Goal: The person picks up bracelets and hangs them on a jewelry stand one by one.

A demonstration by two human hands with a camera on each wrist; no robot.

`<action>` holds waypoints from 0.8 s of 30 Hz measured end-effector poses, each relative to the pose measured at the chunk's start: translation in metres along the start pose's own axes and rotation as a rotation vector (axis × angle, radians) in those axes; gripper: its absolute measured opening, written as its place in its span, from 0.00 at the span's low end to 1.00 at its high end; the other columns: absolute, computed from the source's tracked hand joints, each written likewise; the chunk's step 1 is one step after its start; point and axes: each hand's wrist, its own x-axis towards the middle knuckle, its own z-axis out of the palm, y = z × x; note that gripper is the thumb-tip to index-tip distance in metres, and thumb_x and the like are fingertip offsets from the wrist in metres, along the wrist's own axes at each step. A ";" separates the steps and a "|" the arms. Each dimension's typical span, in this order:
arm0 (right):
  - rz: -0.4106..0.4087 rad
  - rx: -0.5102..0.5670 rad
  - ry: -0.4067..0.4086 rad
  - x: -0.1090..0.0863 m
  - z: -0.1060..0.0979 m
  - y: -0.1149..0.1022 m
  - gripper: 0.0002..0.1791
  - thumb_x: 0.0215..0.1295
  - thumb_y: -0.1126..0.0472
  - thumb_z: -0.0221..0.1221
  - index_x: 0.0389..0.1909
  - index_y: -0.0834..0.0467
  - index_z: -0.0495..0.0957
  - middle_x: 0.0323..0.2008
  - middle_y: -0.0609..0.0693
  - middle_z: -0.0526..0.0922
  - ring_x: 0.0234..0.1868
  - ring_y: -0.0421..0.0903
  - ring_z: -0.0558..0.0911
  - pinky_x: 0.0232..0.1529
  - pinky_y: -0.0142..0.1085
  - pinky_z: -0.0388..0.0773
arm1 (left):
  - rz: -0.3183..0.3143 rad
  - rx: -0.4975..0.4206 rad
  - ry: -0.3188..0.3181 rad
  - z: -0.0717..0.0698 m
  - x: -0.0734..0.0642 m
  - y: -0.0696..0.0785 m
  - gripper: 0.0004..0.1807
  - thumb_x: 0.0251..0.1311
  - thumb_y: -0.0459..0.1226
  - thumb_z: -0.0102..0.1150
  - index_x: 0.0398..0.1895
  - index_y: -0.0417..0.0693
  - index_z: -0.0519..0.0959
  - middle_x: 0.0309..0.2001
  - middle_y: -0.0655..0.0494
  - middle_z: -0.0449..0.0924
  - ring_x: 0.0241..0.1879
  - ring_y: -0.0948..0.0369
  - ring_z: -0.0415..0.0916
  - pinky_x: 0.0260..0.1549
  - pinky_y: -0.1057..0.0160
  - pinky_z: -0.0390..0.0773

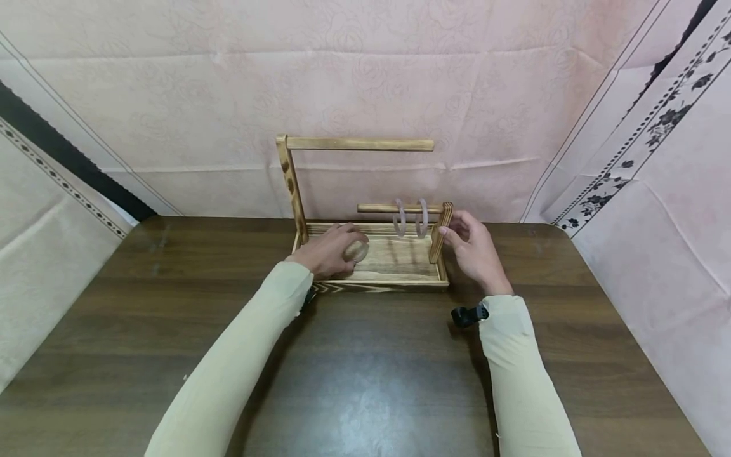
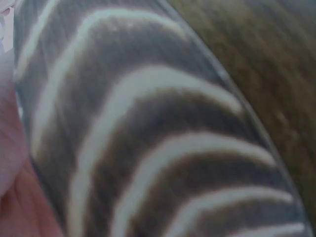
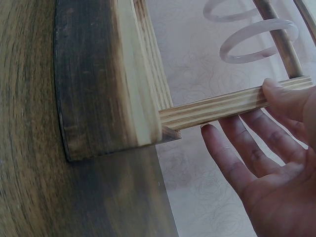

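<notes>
A wooden bangle stand with a tray base [image 1: 400, 277] sits near the back of the table. My left hand [image 1: 330, 250] reaches over the tray's front wall and grips a pale translucent bangle [image 1: 358, 252] with curled fingers. The striped wooden tray wall [image 2: 148, 118] fills most of the left wrist view and hides that bangle. My right hand [image 1: 473, 251] pinches the stand's short post [image 3: 217, 109], thumb on one side and fingers on the other. Two pale lilac bangles [image 1: 422, 218] hang on the lower bar [image 1: 377, 208] beside this post.
At the stand's left, a tall post [image 1: 294, 190] carries the upper bar [image 1: 360, 145], which extends right above the tray. Behind the brown table [image 1: 365, 368] hangs a pale patterned cloth [image 1: 365, 82], with more cloth at both sides.
</notes>
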 end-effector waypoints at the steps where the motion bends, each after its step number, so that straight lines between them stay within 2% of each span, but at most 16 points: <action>1: 0.001 0.000 0.000 0.000 0.000 0.000 0.18 0.77 0.61 0.55 0.61 0.66 0.72 0.56 0.64 0.81 0.56 0.58 0.83 0.57 0.47 0.83 | 0.000 -0.004 -0.004 0.000 0.000 0.000 0.31 0.62 0.38 0.68 0.70 0.54 0.73 0.75 0.53 0.64 0.75 0.49 0.59 0.69 0.44 0.71; 5: 0.008 -0.001 0.001 0.000 0.000 -0.001 0.18 0.77 0.61 0.55 0.61 0.65 0.72 0.56 0.63 0.81 0.56 0.58 0.83 0.57 0.46 0.83 | 0.001 -0.011 -0.016 0.000 0.001 0.000 0.30 0.66 0.38 0.66 0.71 0.53 0.72 0.76 0.52 0.63 0.77 0.49 0.58 0.74 0.43 0.64; 8: 0.007 0.000 0.000 0.000 0.000 -0.001 0.18 0.77 0.61 0.55 0.61 0.66 0.72 0.56 0.64 0.81 0.56 0.58 0.83 0.57 0.46 0.83 | -0.006 -0.015 -0.011 0.001 0.001 0.000 0.29 0.66 0.39 0.65 0.71 0.54 0.71 0.76 0.52 0.62 0.77 0.49 0.57 0.74 0.43 0.64; 10: 0.003 0.003 0.000 0.000 0.000 -0.001 0.18 0.77 0.61 0.55 0.61 0.66 0.72 0.56 0.64 0.81 0.56 0.58 0.82 0.57 0.47 0.83 | 0.001 -0.027 0.014 0.000 -0.001 0.001 0.29 0.66 0.39 0.65 0.70 0.53 0.72 0.75 0.52 0.64 0.76 0.49 0.58 0.73 0.44 0.65; 16: 0.002 0.002 0.001 0.000 0.000 0.000 0.18 0.77 0.60 0.55 0.61 0.66 0.72 0.56 0.64 0.81 0.56 0.58 0.83 0.57 0.46 0.83 | 0.025 -0.119 0.143 -0.005 -0.011 0.005 0.25 0.66 0.39 0.64 0.66 0.50 0.75 0.68 0.51 0.71 0.69 0.50 0.65 0.69 0.47 0.69; 24: 0.016 -0.003 -0.008 -0.001 -0.001 0.000 0.19 0.77 0.59 0.55 0.62 0.65 0.72 0.55 0.64 0.81 0.55 0.59 0.83 0.58 0.48 0.82 | -0.012 -0.208 0.324 -0.012 -0.025 0.004 0.17 0.70 0.39 0.61 0.61 0.52 0.79 0.61 0.55 0.78 0.66 0.54 0.70 0.70 0.50 0.69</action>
